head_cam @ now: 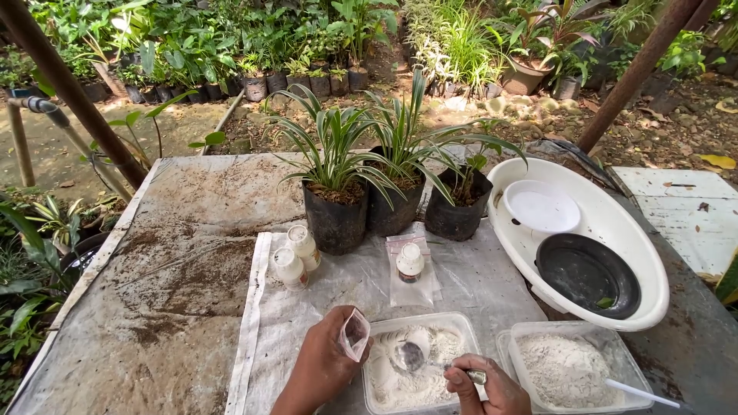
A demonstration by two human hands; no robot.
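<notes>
Both my wrists run off the bottom edge. My right hand (492,388) pinches a metal spoon (419,359) over the white powder tub (384,329); my left hand (323,365) grips a small clear bag (355,334), contents unreadable.

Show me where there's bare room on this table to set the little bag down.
Free: the soil-dusted table left of the plastic sheet, and the sheet between the two bottles and left hand. Crowded: potted plants, white basin, powder trays.
</notes>
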